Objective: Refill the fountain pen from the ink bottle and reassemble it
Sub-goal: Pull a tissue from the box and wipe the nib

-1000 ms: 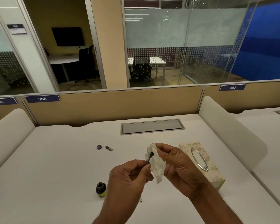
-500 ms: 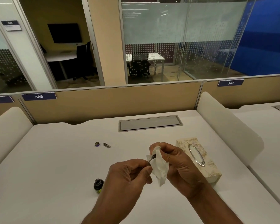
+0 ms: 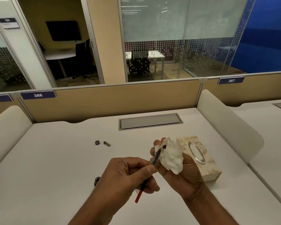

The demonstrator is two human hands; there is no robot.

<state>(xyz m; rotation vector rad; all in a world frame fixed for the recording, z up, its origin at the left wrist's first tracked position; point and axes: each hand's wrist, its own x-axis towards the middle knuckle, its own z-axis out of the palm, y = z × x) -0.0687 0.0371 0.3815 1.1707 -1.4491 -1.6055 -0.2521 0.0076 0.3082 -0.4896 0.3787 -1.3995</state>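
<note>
The left hand (image 3: 128, 176) pinches the slim pen section with red converter end (image 3: 154, 161); the right hand (image 3: 182, 169) closes around a crumpled white tissue (image 3: 171, 157) touching its nib end.

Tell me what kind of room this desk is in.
Most likely an open-plan office or shared study hall. The white desk sits in a row split by partitions with seat number plates like 386, and glass-walled meeting rooms with tables and chairs lie beyond.
</note>
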